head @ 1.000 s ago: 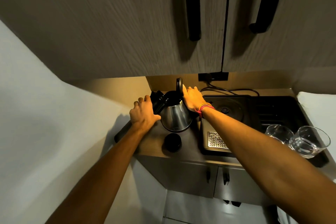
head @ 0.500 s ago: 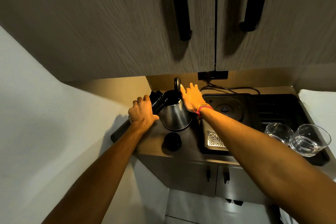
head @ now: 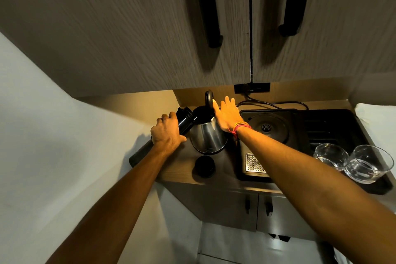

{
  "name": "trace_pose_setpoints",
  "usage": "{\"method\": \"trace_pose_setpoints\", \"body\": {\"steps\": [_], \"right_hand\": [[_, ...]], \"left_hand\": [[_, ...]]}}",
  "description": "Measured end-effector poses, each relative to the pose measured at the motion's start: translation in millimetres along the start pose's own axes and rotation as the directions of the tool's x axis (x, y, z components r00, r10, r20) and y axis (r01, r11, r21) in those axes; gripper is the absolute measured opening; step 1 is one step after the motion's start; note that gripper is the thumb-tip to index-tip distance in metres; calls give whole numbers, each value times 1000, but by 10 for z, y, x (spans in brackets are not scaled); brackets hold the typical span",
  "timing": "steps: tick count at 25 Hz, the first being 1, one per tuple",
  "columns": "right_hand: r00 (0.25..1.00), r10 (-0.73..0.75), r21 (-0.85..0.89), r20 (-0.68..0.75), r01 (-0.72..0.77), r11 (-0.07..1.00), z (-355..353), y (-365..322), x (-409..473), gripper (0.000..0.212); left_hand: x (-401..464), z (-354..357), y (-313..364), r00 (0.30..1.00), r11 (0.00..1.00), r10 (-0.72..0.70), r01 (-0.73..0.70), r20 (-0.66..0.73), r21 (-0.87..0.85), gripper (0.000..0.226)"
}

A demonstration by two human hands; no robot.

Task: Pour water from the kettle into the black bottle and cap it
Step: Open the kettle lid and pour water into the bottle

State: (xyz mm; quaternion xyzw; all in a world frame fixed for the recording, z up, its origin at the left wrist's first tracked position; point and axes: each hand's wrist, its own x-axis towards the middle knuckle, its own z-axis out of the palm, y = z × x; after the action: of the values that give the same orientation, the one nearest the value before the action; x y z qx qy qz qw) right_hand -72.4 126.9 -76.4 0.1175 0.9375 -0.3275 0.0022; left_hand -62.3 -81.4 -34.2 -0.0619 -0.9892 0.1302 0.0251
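Observation:
A steel kettle [head: 207, 137] stands on the wooden counter with its black lid [head: 209, 98] flipped up. My right hand [head: 227, 115] rests against the kettle's handle side, fingers spread toward the lid. My left hand [head: 168, 133] is wrapped around the long black bottle [head: 186, 121], which is tilted with its open mouth up against the kettle's rim. The bottle's lower end [head: 139, 155] sticks out below my wrist past the counter edge. The black round cap [head: 204, 166] lies on the counter in front of the kettle.
A black tray [head: 334, 126] to the right carries the kettle base [head: 266, 127], a perforated metal drip plate [head: 254, 163] and two drinking glasses [head: 351, 162]. A power cord [head: 276, 104] runs to a wall socket. Cupboard doors with black handles hang overhead; a white wall is on the left.
My left hand has lifted and tilted the bottle a little more, bringing its mouth closer to the kettle. My right hand's fingers have opened out beside the raised lid.

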Motion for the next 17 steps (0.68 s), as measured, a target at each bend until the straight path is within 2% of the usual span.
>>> {"method": "trace_pose_setpoints", "body": {"steps": [7,12,17], "right_hand": [[1000,-8,14,5,8,1000,20,24,28,72],[997,-61,-81,55,65,995,62,80,41,65],[1000,-12,-11,17,12,1000,53,45,52,71]], "left_hand": [[37,-12,9,1000,1000,11,-11,0,26,94],[56,-30,0,999,998,33,-32,-15,45,94],[60,-31,7,999,998,33,-33,-10,45,93]]}}
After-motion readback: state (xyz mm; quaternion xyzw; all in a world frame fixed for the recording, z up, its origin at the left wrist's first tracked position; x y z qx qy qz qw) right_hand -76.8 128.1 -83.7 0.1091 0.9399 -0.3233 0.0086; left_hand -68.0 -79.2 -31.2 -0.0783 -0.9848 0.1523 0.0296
